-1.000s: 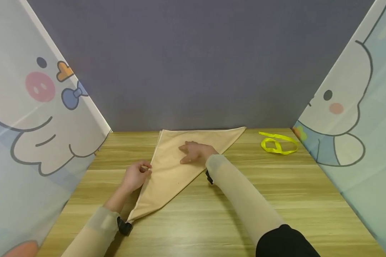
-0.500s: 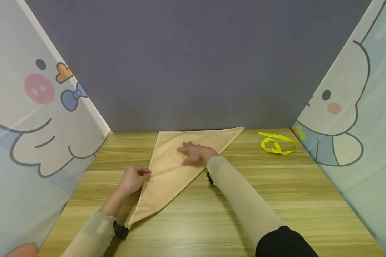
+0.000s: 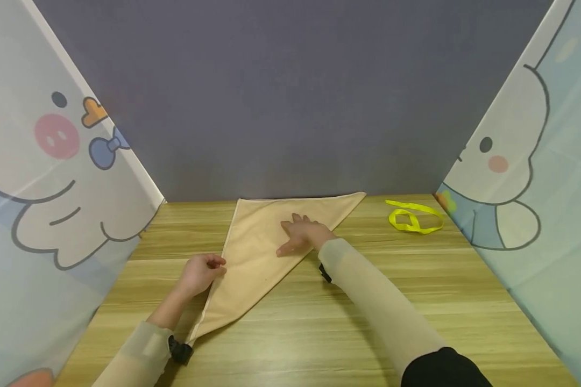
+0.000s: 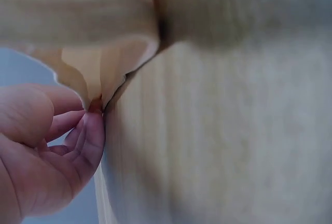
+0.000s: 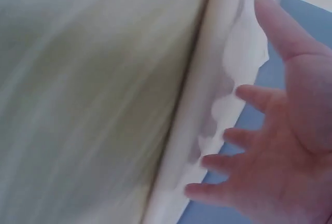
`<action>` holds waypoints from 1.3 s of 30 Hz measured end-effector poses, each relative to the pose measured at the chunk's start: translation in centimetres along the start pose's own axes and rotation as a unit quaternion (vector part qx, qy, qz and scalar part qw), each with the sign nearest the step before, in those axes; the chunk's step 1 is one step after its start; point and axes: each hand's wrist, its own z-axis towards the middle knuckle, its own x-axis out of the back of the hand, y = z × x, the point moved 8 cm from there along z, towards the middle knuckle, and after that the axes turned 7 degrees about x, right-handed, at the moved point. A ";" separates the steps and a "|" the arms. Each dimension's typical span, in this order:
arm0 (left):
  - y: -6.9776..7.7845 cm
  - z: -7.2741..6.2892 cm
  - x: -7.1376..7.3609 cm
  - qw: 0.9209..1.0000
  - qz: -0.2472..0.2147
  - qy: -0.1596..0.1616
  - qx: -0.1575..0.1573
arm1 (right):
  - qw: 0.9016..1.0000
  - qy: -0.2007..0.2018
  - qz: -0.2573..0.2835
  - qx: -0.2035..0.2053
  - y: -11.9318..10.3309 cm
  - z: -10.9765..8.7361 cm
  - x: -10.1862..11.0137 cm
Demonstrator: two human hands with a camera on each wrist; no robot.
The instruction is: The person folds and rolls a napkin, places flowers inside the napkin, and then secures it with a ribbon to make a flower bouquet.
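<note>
A peach-coloured cloth [image 3: 256, 258] with pale hemmed edges lies folded into a triangle on the table. At its left edge my left hand [image 3: 200, 273] pinches the hem between thumb and fingers; in the left wrist view, the hand [image 4: 57, 156] has the cloth's layers [image 4: 83, 71] at its fingertips. Over the right part of the cloth my right hand [image 3: 302, 235] is spread, palm down. Seen from the right wrist, that hand [image 5: 290, 146] has straight, separated fingers at the pale cloth [image 5: 220, 94]; whether every fingertip presses on it, I cannot tell.
A loosely coiled yellow ribbon [image 3: 416, 219] lies at the back right of the wood-grain table [image 3: 368, 322]. A dark grey panel [image 3: 290, 102] stands behind the table. Cartoon-printed panels [image 3: 24, 215] rise on both sides.
My right hand has slid slightly right and toward me, its fingers staying spread. My left hand has shifted a little toward me along the hem. The doubled edge at the cloth's back-left corner now looks aligned.
</note>
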 end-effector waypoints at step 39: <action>-0.8 -8.8 -0.4 0.941 -0.089 -0.319 -0.065 | 1.000 -0.001 0.013 0.006 5.4 -3.1 -0.3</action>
